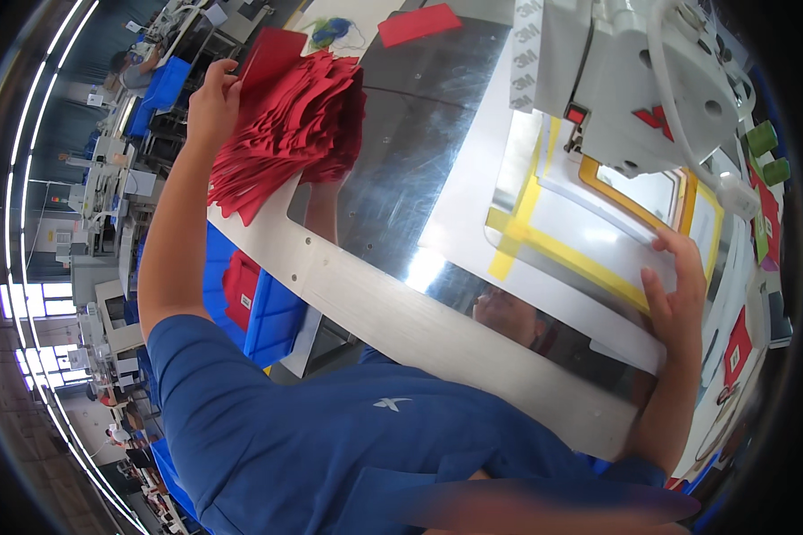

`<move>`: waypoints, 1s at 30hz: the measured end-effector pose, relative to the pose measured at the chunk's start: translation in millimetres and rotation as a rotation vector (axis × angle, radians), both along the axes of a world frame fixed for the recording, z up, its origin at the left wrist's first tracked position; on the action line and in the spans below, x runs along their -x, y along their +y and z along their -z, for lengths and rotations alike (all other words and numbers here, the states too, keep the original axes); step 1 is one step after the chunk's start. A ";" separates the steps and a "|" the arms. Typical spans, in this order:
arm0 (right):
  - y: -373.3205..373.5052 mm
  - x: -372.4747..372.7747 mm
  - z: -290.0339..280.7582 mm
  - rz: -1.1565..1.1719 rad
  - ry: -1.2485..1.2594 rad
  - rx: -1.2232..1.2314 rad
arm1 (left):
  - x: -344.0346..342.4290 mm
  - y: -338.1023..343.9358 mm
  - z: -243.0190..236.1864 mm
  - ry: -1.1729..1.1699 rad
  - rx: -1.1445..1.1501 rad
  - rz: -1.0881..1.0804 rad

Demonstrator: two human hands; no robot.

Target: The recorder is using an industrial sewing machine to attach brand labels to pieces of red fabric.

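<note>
1. Workshop desks (pixel 116 160) and long white ceiling lights (pixel 39 98) are lining the left of the head view, while a pale worktop (pixel 321 272) with a polished metal plate (pixel 401 169) is spreading before the person.
2. On its left, a thick, ruffled stack of deep-red fabric pieces (pixel 285 129) is sitting; of the two hands, the left hand (pixel 212 105) is curling at its upper edge, and I cannot tell whether it is gripping a piece.
3. The right hand (pixel 676 290) is reaching just beside an amber rectangular frame (pixel 589 174) below a white-grey machine head (pixel 625 80), thumb and forefinger standing parted, nothing showing between them.
4. Much seems to be left: the stack is looking thick, and no red piece is showing inside the frame.
5. One red, pale-labelled piece (pixel 239 290) is lying in a blue plastic bin (pixel 275 316), perhaps finished; I cannot tell.
</note>
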State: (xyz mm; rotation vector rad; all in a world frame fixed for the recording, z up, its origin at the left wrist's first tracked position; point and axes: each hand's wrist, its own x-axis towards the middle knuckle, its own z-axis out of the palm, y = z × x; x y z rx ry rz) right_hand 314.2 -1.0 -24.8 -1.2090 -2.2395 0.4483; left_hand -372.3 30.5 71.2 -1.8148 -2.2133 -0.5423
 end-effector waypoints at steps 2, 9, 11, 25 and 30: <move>-1.8 1.5 -2.4 0.008 0.025 0.030 | -26.4 1.0 2.6 0.117 -0.089 0.169; -7.1 18.2 -2.9 -0.026 -0.203 -0.169 | -180.5 -54.4 58.7 0.283 0.157 0.653; -10.8 30.1 -9.5 -0.059 -0.270 -0.146 | -214.2 -74.8 73.9 0.122 0.354 0.695; 8.4 133.2 -19.1 -0.406 -0.446 -0.318 | -267.2 -88.7 96.4 0.046 0.519 0.750; 7.7 133.8 -10.2 -0.412 -0.485 -0.354 | -264.1 -89.5 95.8 0.028 0.549 0.756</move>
